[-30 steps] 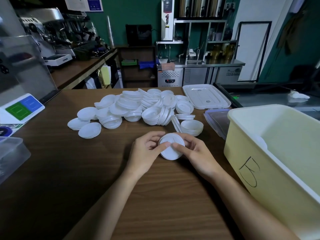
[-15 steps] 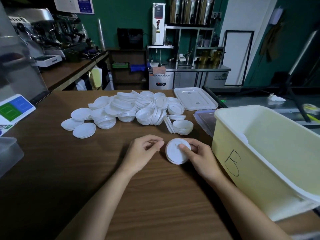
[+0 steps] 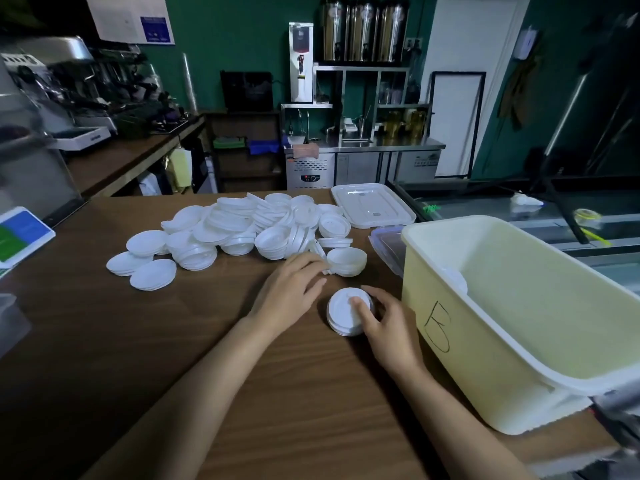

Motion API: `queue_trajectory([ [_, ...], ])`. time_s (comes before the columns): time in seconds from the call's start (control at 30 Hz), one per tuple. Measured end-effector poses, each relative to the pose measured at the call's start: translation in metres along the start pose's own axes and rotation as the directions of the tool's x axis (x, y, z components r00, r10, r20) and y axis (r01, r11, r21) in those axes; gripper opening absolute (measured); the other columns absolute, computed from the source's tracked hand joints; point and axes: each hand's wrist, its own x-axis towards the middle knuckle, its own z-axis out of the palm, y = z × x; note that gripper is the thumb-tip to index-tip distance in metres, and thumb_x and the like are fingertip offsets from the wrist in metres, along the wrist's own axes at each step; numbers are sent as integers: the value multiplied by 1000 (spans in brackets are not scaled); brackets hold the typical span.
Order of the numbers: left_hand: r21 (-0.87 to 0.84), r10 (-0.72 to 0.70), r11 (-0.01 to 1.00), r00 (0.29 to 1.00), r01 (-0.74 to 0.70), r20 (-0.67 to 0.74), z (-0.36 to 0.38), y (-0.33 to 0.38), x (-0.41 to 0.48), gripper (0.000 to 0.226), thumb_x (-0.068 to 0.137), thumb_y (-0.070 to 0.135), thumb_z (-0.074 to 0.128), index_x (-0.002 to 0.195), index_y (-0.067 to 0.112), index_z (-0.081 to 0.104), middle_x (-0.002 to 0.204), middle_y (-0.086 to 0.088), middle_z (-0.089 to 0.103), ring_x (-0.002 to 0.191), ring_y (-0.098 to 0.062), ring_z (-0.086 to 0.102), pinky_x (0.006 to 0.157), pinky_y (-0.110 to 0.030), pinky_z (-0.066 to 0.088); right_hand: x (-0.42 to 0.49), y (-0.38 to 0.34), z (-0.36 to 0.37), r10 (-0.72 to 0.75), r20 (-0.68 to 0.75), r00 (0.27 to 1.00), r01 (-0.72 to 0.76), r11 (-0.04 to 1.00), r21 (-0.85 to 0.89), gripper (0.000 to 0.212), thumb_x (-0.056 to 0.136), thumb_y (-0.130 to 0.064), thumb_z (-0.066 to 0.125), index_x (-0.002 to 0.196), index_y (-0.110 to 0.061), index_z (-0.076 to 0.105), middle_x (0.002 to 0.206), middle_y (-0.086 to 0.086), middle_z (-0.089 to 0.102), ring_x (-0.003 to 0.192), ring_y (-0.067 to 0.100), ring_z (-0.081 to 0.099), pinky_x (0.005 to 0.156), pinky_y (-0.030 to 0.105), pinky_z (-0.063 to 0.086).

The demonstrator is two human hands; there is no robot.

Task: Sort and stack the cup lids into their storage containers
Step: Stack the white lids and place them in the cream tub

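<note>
A heap of white cup lids (image 3: pixel 242 226) covers the far middle of the wooden table. My right hand (image 3: pixel 388 323) grips a small stack of white lids (image 3: pixel 343 311), thumb on top and fingers round its right edge. My left hand (image 3: pixel 294 289) reaches forward with relaxed fingers, its fingertips close to loose lids at the heap's near edge; it holds nothing. A short stack of lids (image 3: pixel 346 260) sits just beyond it. A pale yellow storage bin (image 3: pixel 460 341) marked with a handwritten letter stands at the right, with some white lids (image 3: pixel 455 278) inside.
A clear flat bin cover (image 3: pixel 372 204) lies behind the heap, and another clear cover (image 3: pixel 386 249) is wedged beside the yellow bin. A clear container (image 3: pixel 10 323) sits at the left table edge, a blue-green card (image 3: pixel 20 233) beyond it. Counters and machines fill the background.
My left hand let go of the lid stack and moved forward toward the heap. My right hand now holds the stack alone, shifted slightly right toward the yellow bin.
</note>
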Motion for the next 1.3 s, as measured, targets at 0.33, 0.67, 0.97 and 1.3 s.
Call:
queue_trajectory([
  [0.33,358,-21,918,884,-168,468,24,2,78,18,102,30,60,113,25,73,105,1,75,108,-22,64,124,-41,15,2,6,1,-32,-31,999,32,999,8,23,96,-31,73,115,-20,76,106,-19,72,101,-20,60,84,0,40],
  [0.67,241,-86,970,950,12,301,-23,-10,10,10,93,28,75,92,18,74,84,8,70,91,-14,60,89,-25,45,1,5,1,-35,15,999,34,994,108,29,96,-30,74,124,-22,72,119,-16,72,111,-2,65,94,8,46],
  [0.97,-104,-356,929,934,356,16,-43,-7,-42,34,75,22,92,72,25,58,70,14,59,68,-6,56,61,-15,41,-3,-2,-2,-88,59,994,64,942,328,16,95,-14,76,105,-21,64,97,-10,69,89,15,66,78,29,50],
  [1.3,-627,-542,670,839,398,-47,-41,-2,-40,27,95,18,74,120,25,74,115,5,69,106,-11,72,93,-24,56,15,-6,7,-52,116,992,-3,903,430,25,92,8,68,106,-13,66,101,-2,73,94,12,69,78,21,53],
])
